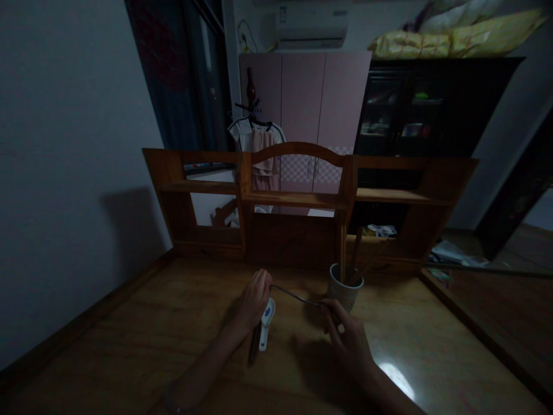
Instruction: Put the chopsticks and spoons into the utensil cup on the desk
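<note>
A thin, slightly curved metal utensil (296,295) spans the gap between my two hands above the table. My left hand (256,300) is closed around its left end, hiding that end, so its kind does not show. At the other end, my right hand (348,331) pinches it between thumb and fingers. Below my left hand lies a white ceramic spoon (265,328) with a blue pattern on its bowl. Alongside the spoon is a dark, slim handle (253,346), its far part covered by my left hand. A pale cup (343,294) with chopsticks (344,248) stands behind my right hand.
The wooden table (181,323) carries a low shelf unit (298,199) along its far edge. A white wall (78,173) borders the left side, and a raised wooden rim (475,328) runs down the right. Light glares on the tabletop near my right forearm.
</note>
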`<state>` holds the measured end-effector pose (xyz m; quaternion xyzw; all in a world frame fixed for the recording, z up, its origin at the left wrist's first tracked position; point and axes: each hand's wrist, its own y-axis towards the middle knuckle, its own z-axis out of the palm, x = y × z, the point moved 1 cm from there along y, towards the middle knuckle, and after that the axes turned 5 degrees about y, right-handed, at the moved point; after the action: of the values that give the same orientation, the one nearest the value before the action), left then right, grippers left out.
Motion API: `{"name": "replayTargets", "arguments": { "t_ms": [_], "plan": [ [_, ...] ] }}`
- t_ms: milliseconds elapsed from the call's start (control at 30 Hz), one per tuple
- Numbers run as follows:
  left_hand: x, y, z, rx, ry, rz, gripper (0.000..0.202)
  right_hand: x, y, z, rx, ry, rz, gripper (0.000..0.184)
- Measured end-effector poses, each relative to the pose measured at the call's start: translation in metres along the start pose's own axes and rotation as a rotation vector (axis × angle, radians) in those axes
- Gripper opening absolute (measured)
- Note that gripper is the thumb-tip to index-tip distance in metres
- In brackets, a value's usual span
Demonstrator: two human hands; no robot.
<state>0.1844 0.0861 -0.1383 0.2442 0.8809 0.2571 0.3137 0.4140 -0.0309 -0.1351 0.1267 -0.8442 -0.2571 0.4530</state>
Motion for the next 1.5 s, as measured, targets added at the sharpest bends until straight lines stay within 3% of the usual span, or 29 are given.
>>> {"name": "replayTargets", "arguments": {
  "t_ms": [567,1033,1500],
  "plan": [
    [0.013,0.001,0.008,0.083,-0.009,0.105,0.005,-0.002,0.000,0.001,0.010,0.053,0.016,0.019],
    [-0.001,0.001,0.001,0.056,0.040,0.077,0.012,-0.002,-0.002,0.000,0.018,0.034,0.010,0.021],
    [-0.002,0.002,0.000,0.091,-0.015,0.046,0.017,-0.001,-0.001,-0.003,0.040,-0.025,-0.025,0.028]
  ]
}}
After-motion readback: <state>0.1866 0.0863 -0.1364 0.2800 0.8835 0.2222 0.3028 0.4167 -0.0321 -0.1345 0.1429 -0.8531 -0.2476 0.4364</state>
